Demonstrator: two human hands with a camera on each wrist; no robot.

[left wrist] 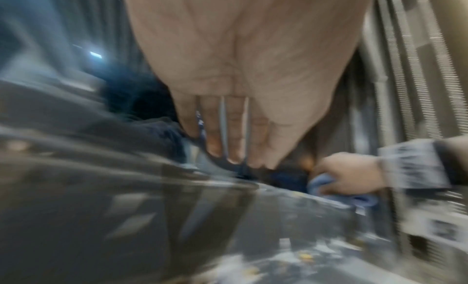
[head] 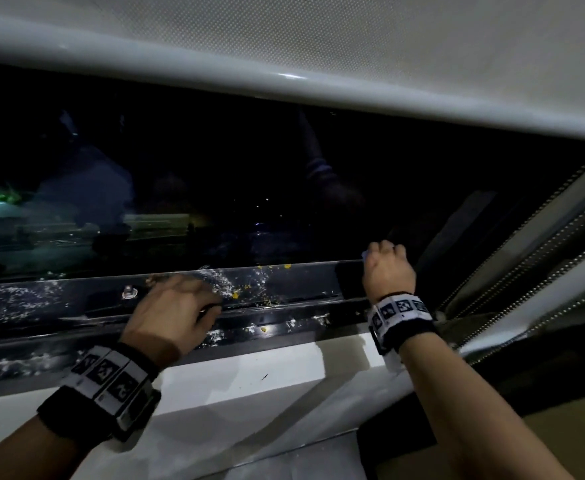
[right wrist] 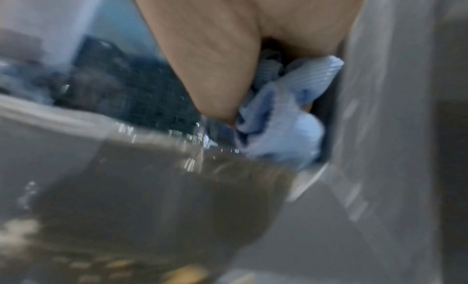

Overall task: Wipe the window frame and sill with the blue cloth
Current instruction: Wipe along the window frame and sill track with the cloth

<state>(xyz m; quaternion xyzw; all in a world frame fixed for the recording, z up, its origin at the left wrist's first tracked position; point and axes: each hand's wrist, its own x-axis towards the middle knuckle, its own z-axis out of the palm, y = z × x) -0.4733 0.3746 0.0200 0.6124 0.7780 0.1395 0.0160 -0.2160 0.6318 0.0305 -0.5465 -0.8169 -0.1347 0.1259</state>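
The dark window frame [head: 284, 282] runs across the head view, speckled with white and yellow dirt [head: 235, 294]. My right hand [head: 386, 268] grips the bunched blue cloth [right wrist: 281, 116] and presses it on the frame's top edge at the right corner; only a sliver of cloth [head: 364, 254] shows past the fingers in the head view, more of the cloth [left wrist: 326, 185] in the left wrist view. My left hand [head: 176, 306] rests on the lower frame rail with fingers [left wrist: 235, 140] straight and together, holding nothing. The white sill [head: 249, 372] lies below.
A roller blind's bottom bar [head: 214, 64] hangs above the dark glass [head: 214, 174]. Beaded blind chains [head: 540, 244] and a slanted side frame [head: 526, 271] stand at the right. A small metal stud [head: 128, 292] sticks from the frame left of my left hand.
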